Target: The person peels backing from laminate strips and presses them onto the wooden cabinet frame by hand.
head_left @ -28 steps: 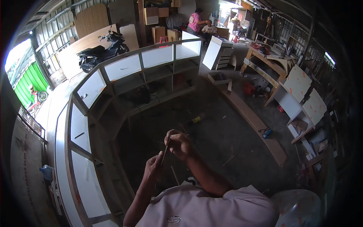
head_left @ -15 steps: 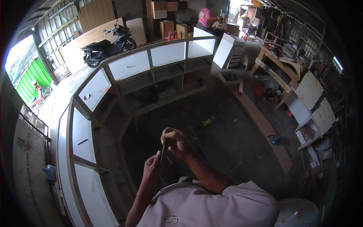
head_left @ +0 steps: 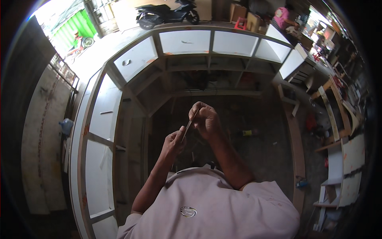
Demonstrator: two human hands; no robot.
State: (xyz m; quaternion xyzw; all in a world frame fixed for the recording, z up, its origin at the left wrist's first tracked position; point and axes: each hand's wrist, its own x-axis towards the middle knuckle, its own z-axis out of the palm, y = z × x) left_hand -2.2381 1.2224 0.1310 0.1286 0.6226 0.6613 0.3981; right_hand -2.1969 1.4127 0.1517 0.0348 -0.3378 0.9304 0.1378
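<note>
A thin, narrow strip [head_left: 187,131] is held up in front of my chest, slanting between both hands; its material is too dark to tell. Its lower part is pinched in my left hand [head_left: 174,142], thumb pointing upward along it. At the upper end, my right hand [head_left: 207,120] has its bent fingers and thumb closed on the strip. Around me runs a wooden counter frame [head_left: 80,159] with white panels and divided compartments, apart from both hands.
A yellow-labelled tool or bottle [head_left: 247,132] lies on the dark floor. To the right are a long brown board [head_left: 297,159], a blue power tool [head_left: 302,184] and a white cabinet [head_left: 293,59]. Behind the counter stands a dark scooter [head_left: 161,15]; a person in pink [head_left: 281,16] is far off.
My view has turned left and down, so the surroundings sit farther right and higher. Both hands keep hold of the strip, which tilts more to the right in the picture.
</note>
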